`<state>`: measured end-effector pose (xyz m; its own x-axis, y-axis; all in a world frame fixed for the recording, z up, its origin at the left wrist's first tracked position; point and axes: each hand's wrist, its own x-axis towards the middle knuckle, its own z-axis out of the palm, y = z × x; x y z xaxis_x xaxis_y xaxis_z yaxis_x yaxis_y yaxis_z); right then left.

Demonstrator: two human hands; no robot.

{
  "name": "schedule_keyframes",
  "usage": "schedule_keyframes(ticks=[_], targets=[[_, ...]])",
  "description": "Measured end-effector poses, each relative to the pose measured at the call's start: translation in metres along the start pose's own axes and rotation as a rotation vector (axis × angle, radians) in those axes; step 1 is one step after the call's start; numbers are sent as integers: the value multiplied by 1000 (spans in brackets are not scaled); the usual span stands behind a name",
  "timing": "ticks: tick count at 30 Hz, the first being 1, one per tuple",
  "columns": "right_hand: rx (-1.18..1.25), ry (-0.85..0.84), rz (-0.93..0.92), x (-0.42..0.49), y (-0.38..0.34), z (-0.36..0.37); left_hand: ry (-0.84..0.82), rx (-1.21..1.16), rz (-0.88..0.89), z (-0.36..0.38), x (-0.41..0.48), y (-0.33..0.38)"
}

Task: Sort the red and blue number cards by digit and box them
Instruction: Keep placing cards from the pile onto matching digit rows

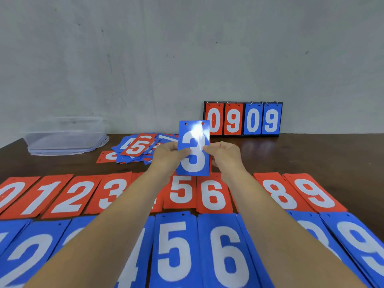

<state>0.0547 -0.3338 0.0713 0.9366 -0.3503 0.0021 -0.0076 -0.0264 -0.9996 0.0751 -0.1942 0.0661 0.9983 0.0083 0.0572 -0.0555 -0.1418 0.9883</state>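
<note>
Starting at the left, locate the clear box [66, 136] at the back of the table [311, 154]; judge it the container for the finished stacks. Just right of it lies the loose pile [137, 148] of unsorted cards. Your left hand [170, 154] and right hand [223, 154] pinch the blue 3 card [194, 163] by its side edges, thumbs on its face. You hold it upright above the rows so the digit reads plainly. Below, the red row [212, 196] and the blue row [176, 252] run in digit order, giving each number a slot. The blue 3 slot probably lies under your left forearm. At the right rear, the scoreboard [243, 118] stands against the wall.
</note>
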Motion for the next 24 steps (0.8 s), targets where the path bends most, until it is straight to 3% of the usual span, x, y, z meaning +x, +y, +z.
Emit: schedule_keyframes(ticks=[6, 11, 24], targets=[[-57, 8, -136, -38, 10, -32, 63, 162, 99, 12, -46, -4], [32, -11, -95, -63, 19, -48, 93, 144, 47, 5, -79, -4], [-5, -74, -139, -122, 31, -41, 171, 96, -61, -72, -143, -13]])
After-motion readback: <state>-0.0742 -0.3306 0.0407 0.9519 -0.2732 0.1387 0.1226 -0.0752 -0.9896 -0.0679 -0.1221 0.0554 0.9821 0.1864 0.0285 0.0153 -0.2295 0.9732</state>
